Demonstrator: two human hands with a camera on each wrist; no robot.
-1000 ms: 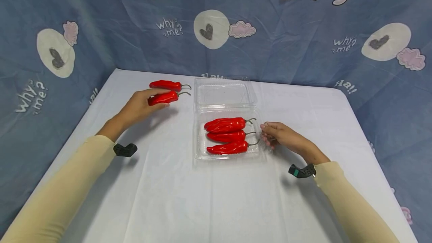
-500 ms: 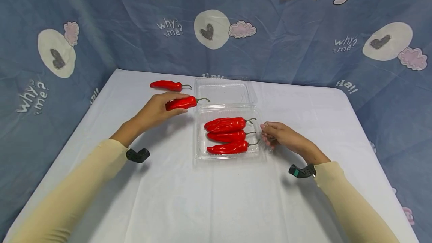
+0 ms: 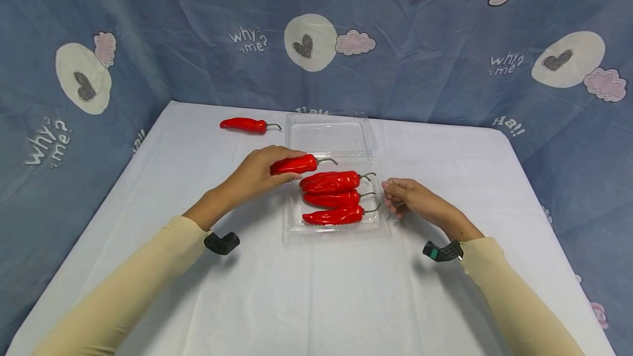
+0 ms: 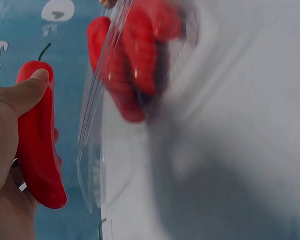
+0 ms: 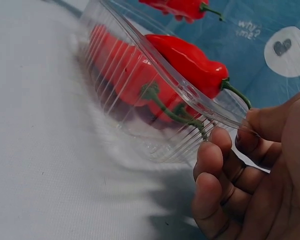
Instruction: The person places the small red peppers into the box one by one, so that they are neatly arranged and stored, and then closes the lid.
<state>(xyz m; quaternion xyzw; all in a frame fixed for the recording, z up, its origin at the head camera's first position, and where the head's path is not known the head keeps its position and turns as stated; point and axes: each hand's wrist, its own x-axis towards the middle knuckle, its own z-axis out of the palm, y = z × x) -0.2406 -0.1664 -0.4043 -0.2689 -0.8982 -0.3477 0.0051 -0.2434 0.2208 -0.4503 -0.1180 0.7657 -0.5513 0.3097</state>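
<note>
My left hand (image 3: 254,173) grips a red chili pepper (image 3: 299,164) by its body, thumb along one side, its green stem pointing right. The pepper is over the back left part of a clear plastic clamshell box (image 3: 293,225). In the left wrist view the thumb presses near the stem end of this pepper (image 4: 39,142). Inside the box lie several red peppers (image 3: 332,200), side by side with stems to the right. My right hand (image 3: 414,198) pinches the box's right rim between thumb and index finger, as the rim (image 5: 225,116) shows in the right wrist view; its other fingers curl below.
One more red pepper (image 3: 244,125) lies at the back left of the white-covered table (image 3: 346,295). The box's lid (image 3: 328,137) is folded back flat toward the rear. A blue printed cloth (image 3: 207,70) hangs behind the table.
My left hand has lifted a pepper from beside the one at the back left and carried it right and nearer, over the box. The right hand has stayed at the rim.
</note>
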